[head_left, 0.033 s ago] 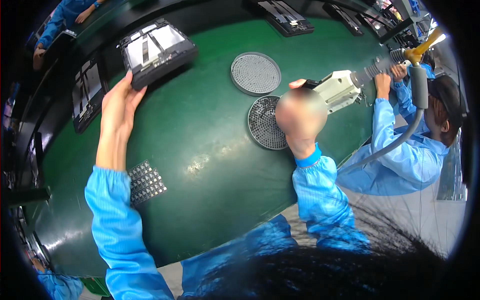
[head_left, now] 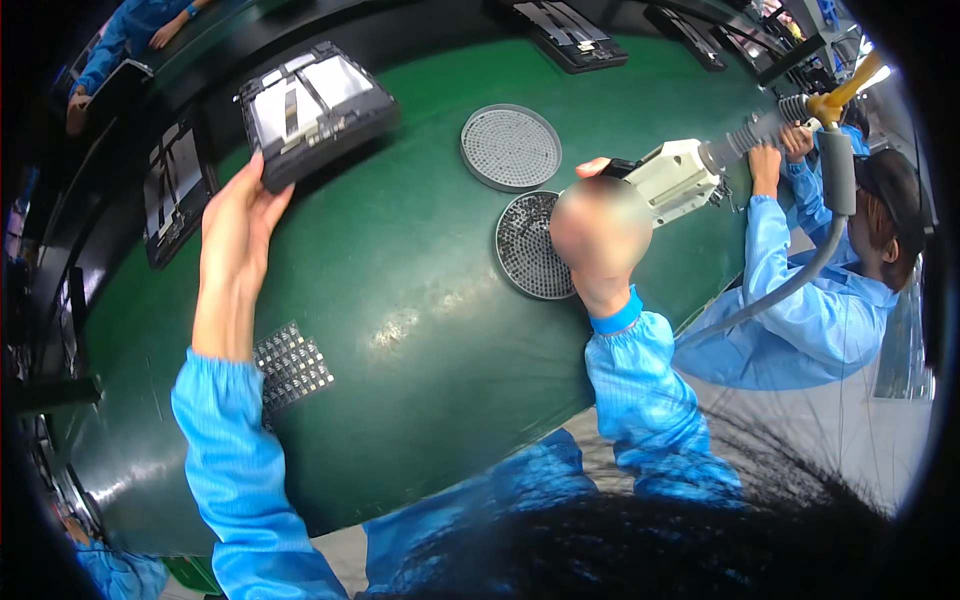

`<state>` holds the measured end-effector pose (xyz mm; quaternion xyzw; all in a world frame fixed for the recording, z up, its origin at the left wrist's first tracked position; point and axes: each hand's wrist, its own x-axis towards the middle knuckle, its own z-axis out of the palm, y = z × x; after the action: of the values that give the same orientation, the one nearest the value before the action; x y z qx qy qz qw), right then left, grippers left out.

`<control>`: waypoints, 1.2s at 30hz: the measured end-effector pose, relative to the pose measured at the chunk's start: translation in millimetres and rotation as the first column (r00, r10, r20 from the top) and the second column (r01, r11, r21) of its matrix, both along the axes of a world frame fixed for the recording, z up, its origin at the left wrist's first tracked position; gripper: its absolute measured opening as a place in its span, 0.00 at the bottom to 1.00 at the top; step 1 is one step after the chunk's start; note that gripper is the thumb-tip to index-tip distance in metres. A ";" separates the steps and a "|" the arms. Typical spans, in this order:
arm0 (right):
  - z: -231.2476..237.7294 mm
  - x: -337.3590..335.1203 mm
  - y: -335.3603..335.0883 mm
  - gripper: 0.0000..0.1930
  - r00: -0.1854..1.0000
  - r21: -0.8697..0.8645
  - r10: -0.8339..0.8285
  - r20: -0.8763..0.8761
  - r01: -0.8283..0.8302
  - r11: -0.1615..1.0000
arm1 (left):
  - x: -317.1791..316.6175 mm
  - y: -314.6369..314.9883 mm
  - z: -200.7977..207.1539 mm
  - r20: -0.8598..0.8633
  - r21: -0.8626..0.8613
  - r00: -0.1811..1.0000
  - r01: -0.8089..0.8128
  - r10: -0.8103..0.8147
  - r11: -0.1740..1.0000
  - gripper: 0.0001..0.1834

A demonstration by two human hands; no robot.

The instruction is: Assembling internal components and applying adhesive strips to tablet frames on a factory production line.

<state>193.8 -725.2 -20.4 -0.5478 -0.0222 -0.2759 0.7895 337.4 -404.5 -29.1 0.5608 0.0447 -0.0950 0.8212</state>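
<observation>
My left hand (head_left: 235, 222) is closed on the near corner of a tablet-like device (head_left: 312, 100). Its thumb lies along the edge and the fingers go underneath. The device has a black frame with white panels inside and looks tilted. On the right, my right hand (head_left: 600, 228), mostly blurred, grips a cream-coloured electric screwdriver (head_left: 668, 185) with a ribbed sleeve at its back end; its tip is hidden. Beside and partly behind that hand is a round perforated dish (head_left: 530, 250) with small dark pieces. A second round grey dish (head_left: 511, 147) lies just beyond it.
On the green table (head_left: 430, 400) a sheet of small parts (head_left: 292, 365) lies by my left sleeve. Similar devices lie at left (head_left: 178, 190) and at the far side (head_left: 570, 35). A grey hose (head_left: 815, 265) hangs at right, near a co-worker in blue (head_left: 810, 320).
My left hand and the device have shifted very slightly toward me and to the right. The right hand and the screwdriver stay almost in place.
</observation>
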 end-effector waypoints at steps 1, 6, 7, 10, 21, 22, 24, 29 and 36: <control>0.2 -0.6 -1.6 0.15 1.000 0.001 -0.007 -0.001 0.007 1.000 | -19.6 -6.6 9.6 -0.004 0.006 1.000 -0.016 0.016 1.000 0.19; 1.7 0.5 -6.7 0.15 1.000 -0.033 0.001 -0.007 -0.001 0.999 | -114.3 -17.3 25.2 -0.026 0.090 0.999 -0.016 0.019 0.996 0.25; 0.7 0.2 -7.2 0.15 1.000 -0.034 0.000 -0.011 0.000 0.999 | -129.7 -19.8 25.6 -0.046 0.101 0.999 -0.013 0.018 0.995 0.26; 0.9 1.2 -6.8 0.16 1.000 -0.004 0.025 -0.014 -0.025 1.000 | -158.2 -19.4 24.8 -0.111 0.049 0.993 0.042 -0.036 0.998 0.28; 0.6 0.9 2.7 0.15 1.000 -0.072 -0.020 -0.010 0.019 0.997 | -217.1 -3.7 -4.5 -0.126 0.148 0.980 0.174 -0.156 0.973 0.30; 0.8 1.7 4.3 0.15 1.000 -0.059 -0.006 -0.010 0.005 0.998 | -218.7 -3.7 -3.1 -0.119 0.174 0.979 0.184 -0.165 0.967 0.30; -0.4 3.7 9.6 0.14 1.000 -0.063 0.003 -0.015 -0.003 0.998 | -221.3 -1.3 -0.7 -0.082 0.185 0.989 0.136 -0.122 0.973 0.28; -3.0 -0.5 -1.8 0.13 1.000 -0.163 0.008 -0.002 -0.008 0.987 | -208.4 12.3 28.3 0.130 0.814 0.922 0.112 -0.366 0.570 0.23; 22.6 -2.9 13.1 0.15 0.981 -0.033 -0.061 0.186 0.068 0.997 | -174.8 60.7 23.6 0.301 0.947 0.831 -0.204 -0.468 0.246 0.33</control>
<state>190.9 -712.1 2.1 -0.5355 -0.0831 -0.3507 0.7637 162.6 -343.8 -5.5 0.9437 -0.1866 0.0389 0.2703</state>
